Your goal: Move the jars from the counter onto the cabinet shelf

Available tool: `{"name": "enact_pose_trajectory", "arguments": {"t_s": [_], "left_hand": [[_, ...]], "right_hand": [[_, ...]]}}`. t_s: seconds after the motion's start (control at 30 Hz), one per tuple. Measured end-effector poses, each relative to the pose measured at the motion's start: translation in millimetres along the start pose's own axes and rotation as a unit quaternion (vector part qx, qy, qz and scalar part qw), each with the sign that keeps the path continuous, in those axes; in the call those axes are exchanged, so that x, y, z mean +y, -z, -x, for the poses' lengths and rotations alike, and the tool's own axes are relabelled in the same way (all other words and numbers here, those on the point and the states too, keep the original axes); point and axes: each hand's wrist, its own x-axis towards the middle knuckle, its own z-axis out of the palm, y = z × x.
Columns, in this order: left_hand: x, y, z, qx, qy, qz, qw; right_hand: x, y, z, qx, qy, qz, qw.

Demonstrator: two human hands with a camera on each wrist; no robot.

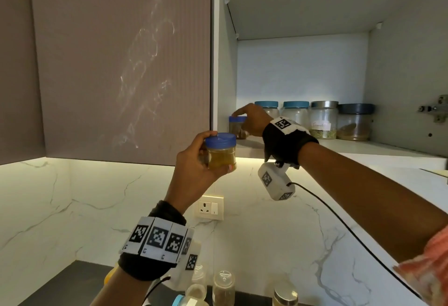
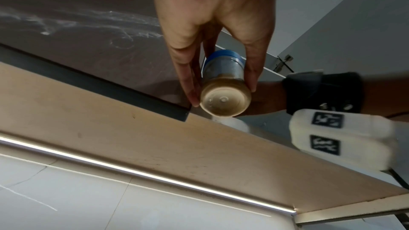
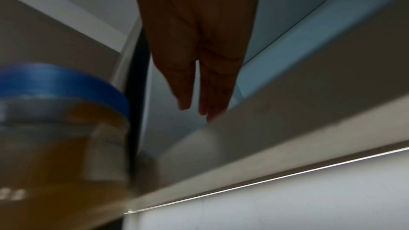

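A: From the head view, the left grip (image 1: 194, 162) clasps a blue-lidded jar (image 1: 221, 151) just below the cabinet shelf (image 1: 363, 151).

B: The left wrist view shows its base; the head view doesn't.

A: The right grip (image 1: 252, 118), fingers straight, reaches over another small jar (image 1: 237, 127) on the shelf. Contact is hidden.

B: The right wrist view is blurred.

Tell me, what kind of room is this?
Most likely a home kitchen. An open wall cabinet holds a row of lidded jars with dried food inside, a marble-look wall has a socket, and more jars stand on the dark counter below.
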Motion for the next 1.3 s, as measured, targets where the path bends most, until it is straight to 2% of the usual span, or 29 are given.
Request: {"name": "enact_pose_trajectory", "arguments": {"t_s": [0.07,0.13,0.2,0.3,0.4,0.5,0.57,0.63,0.67,0.73,0.87,1.1,1.3], "left_hand": [[3.5,-0.4,-0.7,0.003,0.011,-0.001,1.0],[8.7,-1.6,-3.0,0.008,0.023,-0.01,1.0],[16.4,-4.7,-6.4,0.012,0.031,-0.015,0.999],[24.4,-11.4,-14.6,0.016,0.062,0.02,0.998],[28.5,-18.3,-22.6,0.013,0.07,0.017,0.997],[24.9,-20.9,-24.9,0.031,0.034,-0.033,0.998],[15.9,-19.8,-23.3,0.062,-0.026,-0.12,0.99],[0.5,-17.2,-19.4,0.061,-0.073,-0.236,0.967],[-7.1,-15.4,-16.3,0.051,-0.073,-0.261,0.961],[-21.2,-10.3,-10.6,0.029,-0.065,-0.261,0.963],[-38.2,-0.4,-4.5,-0.005,-0.091,-0.259,0.962],[-44.2,-0.1,-7.6,-0.007,-0.104,-0.252,0.962],[-44.7,-2.6,-6.2,0.007,-0.105,-0.249,0.963]], "right_hand": [[-4.4,10.5,17.1,0.01,0.046,-0.104,0.993],[-9.5,21.2,37.5,-0.02,0.081,-0.197,0.977],[-14.3,31.4,57.3,-0.042,0.11,-0.222,0.968],[-16.8,37.8,76.9,-0.045,0.132,-0.159,0.977],[-16.6,43.0,83.8,0.009,0.136,-0.11,0.985],[-15.1,50.1,80.0,0.053,0.121,-0.117,0.984],[-13.7,50.1,73.9,0.063,0.099,-0.096,0.988],[-13.4,45.3,67.7,0.05,0.079,-0.047,0.995],[-13.6,42.2,64.2,0.038,0.072,-0.024,0.996],[-13.7,36.4,55.8,0.007,0.061,0.017,0.998],[-12.7,20.2,38.8,-0.041,0.031,0.104,0.993],[-2.6,-9.7,8.5,-0.046,-0.006,0.115,0.992],[7.9,-19.5,2.2,-0.021,0.007,0.072,0.997]]}}
